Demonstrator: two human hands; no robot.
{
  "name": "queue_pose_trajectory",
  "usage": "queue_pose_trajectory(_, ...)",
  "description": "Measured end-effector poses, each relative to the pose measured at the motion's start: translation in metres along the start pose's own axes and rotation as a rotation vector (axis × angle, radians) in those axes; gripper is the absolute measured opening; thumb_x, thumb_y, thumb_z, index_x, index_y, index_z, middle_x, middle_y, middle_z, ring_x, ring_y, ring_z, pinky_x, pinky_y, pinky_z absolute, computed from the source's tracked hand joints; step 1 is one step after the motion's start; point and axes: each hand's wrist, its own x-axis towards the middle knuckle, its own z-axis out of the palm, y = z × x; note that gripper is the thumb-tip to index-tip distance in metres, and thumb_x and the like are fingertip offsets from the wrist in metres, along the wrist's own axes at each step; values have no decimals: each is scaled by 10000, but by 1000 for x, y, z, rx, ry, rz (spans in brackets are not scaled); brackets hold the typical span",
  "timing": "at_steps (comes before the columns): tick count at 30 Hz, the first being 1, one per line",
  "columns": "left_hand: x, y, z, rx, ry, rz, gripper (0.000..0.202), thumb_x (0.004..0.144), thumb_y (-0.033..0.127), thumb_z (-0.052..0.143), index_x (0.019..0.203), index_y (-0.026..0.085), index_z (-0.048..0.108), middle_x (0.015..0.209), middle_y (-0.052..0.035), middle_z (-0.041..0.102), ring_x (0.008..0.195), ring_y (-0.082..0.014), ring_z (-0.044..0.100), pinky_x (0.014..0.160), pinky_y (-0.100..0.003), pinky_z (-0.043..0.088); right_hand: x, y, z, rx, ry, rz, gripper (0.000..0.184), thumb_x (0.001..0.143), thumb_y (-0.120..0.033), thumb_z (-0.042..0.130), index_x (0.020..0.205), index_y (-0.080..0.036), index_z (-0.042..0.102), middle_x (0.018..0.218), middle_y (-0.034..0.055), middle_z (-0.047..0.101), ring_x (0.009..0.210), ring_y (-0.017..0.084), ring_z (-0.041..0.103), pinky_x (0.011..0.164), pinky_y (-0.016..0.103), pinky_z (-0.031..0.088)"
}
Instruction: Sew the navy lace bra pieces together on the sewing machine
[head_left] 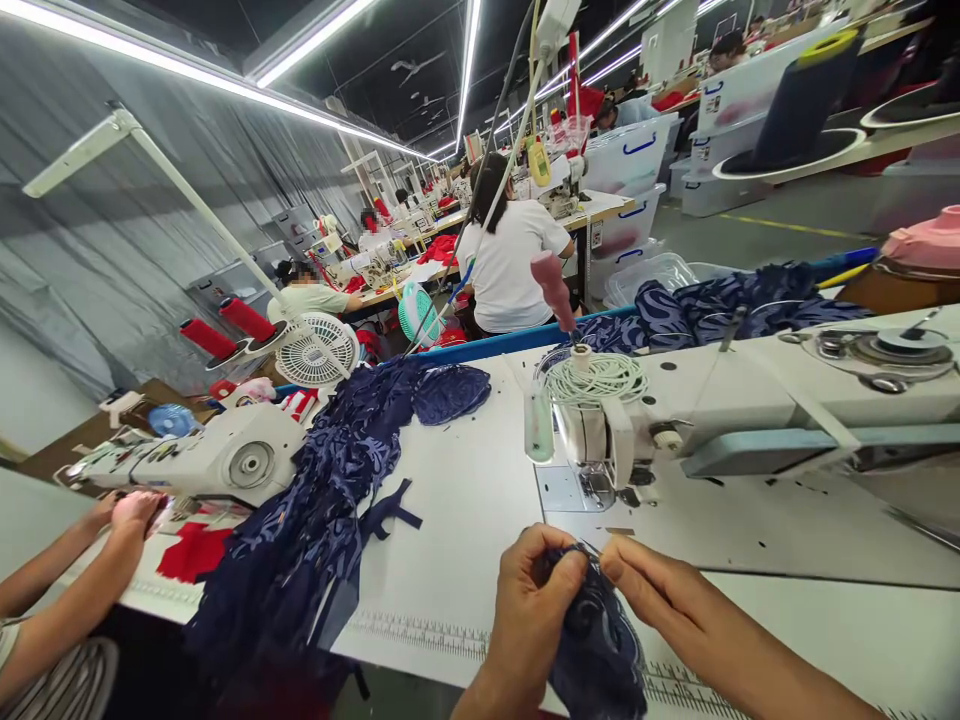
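My left hand pinches the upper edge of a navy patterned fabric piece, which hangs down over the table's front edge. Close beside it, my right hand has thumb and forefinger pressed together at the same edge. A thin pointed sliver shows between the two hands, too small to name. Just beyond them is the white sewing machine, its needle area lit. Coiled pale green cord lies on top of the machine head.
A heap of navy fabric spills off the table's left side, with a loose strip beside it. A co-worker's hands work at another machine on the left. More navy pieces lie behind my machine. A white fan stands beyond.
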Motion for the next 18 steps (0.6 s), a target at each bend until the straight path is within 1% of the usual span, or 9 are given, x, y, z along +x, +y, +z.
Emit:
queue_pose_trajectory(6, 2, -6, 1, 68, -39, 26, 350, 817, 479, 724, 805, 152, 601, 705, 24, 472, 667, -105, 387, 626, -226, 322, -4, 3, 0, -19, -20, -4, 362, 1008, -510, 396, 775, -236, 360, 708, -60, 353, 644, 131, 312, 603, 268, 295)
queue_pose_trajectory(10, 4, -10, 3, 83, -43, 23, 318, 819, 455, 717, 809, 157, 606, 720, 14, 495, 683, -117, 413, 645, -234, 344, -5, -1, 2, -36, 20, -30, 389, 1014, -528, 349, 757, -237, 370, 691, -52, 388, 620, 129, 333, 578, 262, 313)
queue_pose_trajectory(12, 1, -12, 3, 88, -44, 10, 298, 824, 443, 707, 809, 161, 609, 718, 12, 501, 682, -123, 426, 648, -238, 355, -5, -2, 1, -65, 53, -56, 417, 1016, -544, 305, 749, -237, 397, 686, -35, 454, 608, 132, 390, 559, 259, 337)
queue_pose_trajectory(14, -1, -12, 0, 124, -34, -3, 267, 836, 425, 682, 810, 168, 613, 704, 15, 499, 666, -126, 431, 633, -240, 356, -7, 3, -3, -128, 114, -97, 438, 1020, -541, 264, 763, -239, 449, 700, -10, 549, 608, 141, 483, 549, 258, 372)
queue_pose_trajectory(15, -1, -10, -4, 178, -25, 1, 243, 847, 409, 663, 812, 173, 620, 699, 15, 508, 663, -129, 440, 629, -242, 359, -9, 9, -7, -180, 163, -113, 435, 1022, -534, 262, 780, -241, 475, 703, -3, 587, 604, 146, 527, 549, 258, 390)
queue_pose_trajectory(17, 7, -1, -14, 393, -38, 56, 178, 868, 352, 633, 819, 182, 650, 727, 3, 570, 706, -149, 498, 675, -257, 389, -13, 28, -18, -349, 285, -129, 392, 1017, -521, 303, 835, -251, 520, 670, -6, 628, 553, 152, 578, 519, 256, 396)
queue_pose_trajectory(18, 14, 5, -20, 561, -90, 102, 147, 880, 316, 619, 827, 190, 671, 760, -5, 614, 749, -162, 537, 725, -272, 408, -14, 39, -25, -465, 376, -124, 361, 1008, -519, 342, 862, -254, 541, 639, -11, 632, 509, 157, 581, 489, 256, 378)
